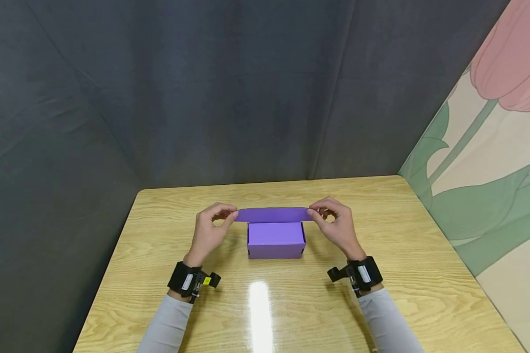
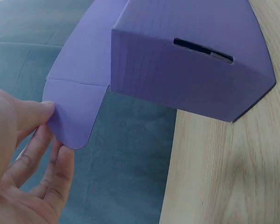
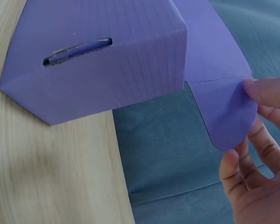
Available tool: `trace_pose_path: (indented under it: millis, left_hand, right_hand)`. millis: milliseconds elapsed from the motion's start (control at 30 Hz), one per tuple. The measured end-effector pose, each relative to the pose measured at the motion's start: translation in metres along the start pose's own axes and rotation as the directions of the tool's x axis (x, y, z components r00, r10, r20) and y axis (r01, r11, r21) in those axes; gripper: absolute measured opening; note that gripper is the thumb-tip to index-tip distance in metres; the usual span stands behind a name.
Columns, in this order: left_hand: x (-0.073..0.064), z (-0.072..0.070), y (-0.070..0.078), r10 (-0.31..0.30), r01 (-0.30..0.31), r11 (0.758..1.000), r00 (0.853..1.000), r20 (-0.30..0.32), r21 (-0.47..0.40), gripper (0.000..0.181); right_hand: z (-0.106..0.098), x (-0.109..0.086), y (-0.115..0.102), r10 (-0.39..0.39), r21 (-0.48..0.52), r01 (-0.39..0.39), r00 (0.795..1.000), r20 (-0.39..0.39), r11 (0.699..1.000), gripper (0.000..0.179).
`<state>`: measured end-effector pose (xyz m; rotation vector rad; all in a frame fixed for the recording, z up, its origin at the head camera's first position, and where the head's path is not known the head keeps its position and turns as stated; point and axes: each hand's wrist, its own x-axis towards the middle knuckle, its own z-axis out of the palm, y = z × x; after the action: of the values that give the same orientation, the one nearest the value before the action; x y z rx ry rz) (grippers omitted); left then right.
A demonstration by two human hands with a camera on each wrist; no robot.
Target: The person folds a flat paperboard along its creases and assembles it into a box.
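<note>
A small purple cardboard box (image 1: pixel 276 240) sits on the wooden table, with a long front flap (image 1: pixel 272 214) standing out along its far edge. My left hand (image 1: pixel 210 229) pinches the rounded tab (image 2: pixel 74 114) at the flap's left end between thumb and fingers. At the other end, my right hand (image 1: pixel 336 224) pinches the matching rounded tab (image 3: pixel 226 112). Each tab joins the flap at a crease. A narrow slot (image 2: pixel 203 50) shows near an edge of the box in the left wrist view, and a similar slot (image 3: pixel 77 51) appears in the right wrist view.
The pale wooden table (image 1: pixel 159 274) reaches back to a dark curtain (image 1: pixel 229 98). A floral wall panel (image 1: pixel 503 196) runs along the right side. Both wrists wear black camera straps (image 1: pixel 186 279), and light reflects off the table in front of the box.
</note>
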<state>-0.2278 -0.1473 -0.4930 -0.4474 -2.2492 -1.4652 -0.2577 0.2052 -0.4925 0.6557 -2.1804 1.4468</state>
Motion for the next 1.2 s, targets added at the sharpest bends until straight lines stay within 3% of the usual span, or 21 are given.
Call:
trace_pose_path:
  millis: [300,500,767,967,1200]
  left_hand:
    - [-0.003,0.000,0.004,0.010,-0.010,1.000,1.000,0.000,0.025,0.008]
    - [-0.005,0.001,0.008,0.012,-0.012,1.000,1.000,-0.007,0.029,0.008]
    - [-0.005,0.001,0.015,0.032,-0.031,0.997,0.999,-0.012,0.074,0.008]
    - [-0.006,0.003,0.017,0.041,-0.040,0.996,0.999,-0.007,0.074,0.008]
    - [-0.008,0.004,0.022,-0.044,0.044,0.999,0.999,0.024,0.016,0.008]
  right_hand:
    - [-0.002,0.000,-0.003,-0.095,-0.184,0.094,0.995,0.002,0.979,0.009]
    - [-0.003,-0.001,-0.008,-0.163,-0.334,0.160,0.986,0.019,0.929,0.006]
    - [-0.003,-0.001,-0.015,-0.256,-0.458,0.247,0.966,0.044,0.854,0.005]
    - [-0.004,-0.002,-0.017,-0.241,-0.432,0.239,0.969,0.052,0.870,0.004]
    - [-0.009,-0.003,-0.021,-0.170,-0.364,0.181,0.983,0.063,0.913,0.007]
